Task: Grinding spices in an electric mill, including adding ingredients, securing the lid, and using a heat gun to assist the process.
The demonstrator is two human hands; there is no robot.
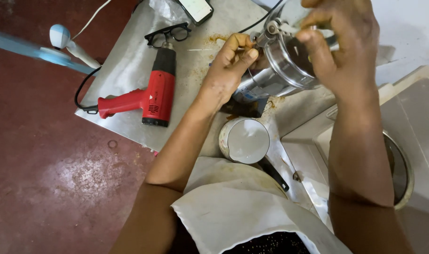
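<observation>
The right hand (339,51) wraps over the top rim of a shiny cylindrical steel vessel with a clamp band (285,61), fingers curled down its far side and gripping it. The left hand (228,68) is closed in a pinch, thumb and fingertips pressed on the small metal latch fitting (270,29) at the vessel's upper edge. The vessel is held tilted just above the grey sheet-metal surface (129,70), its body leaning toward the person.

Judging from this, the step in hand is working the latch on the clamp band while the right hand steadies the vessel. Further work there would need a firm counter-hold from the right hand and fine fingertip force at the fitting, since the steel looks smooth and could twist.

Just below the vessel stands a small white enamel pot with a dark handle (245,140); nearer the person lies a white cloth (233,207). Left of the vessel rests a red and black heat gun (153,94), with black-framed spectacles (167,34) beyond it and a dark phone (195,9) near those. Right of the vessel sits a pale boxy casing (412,113).
</observation>
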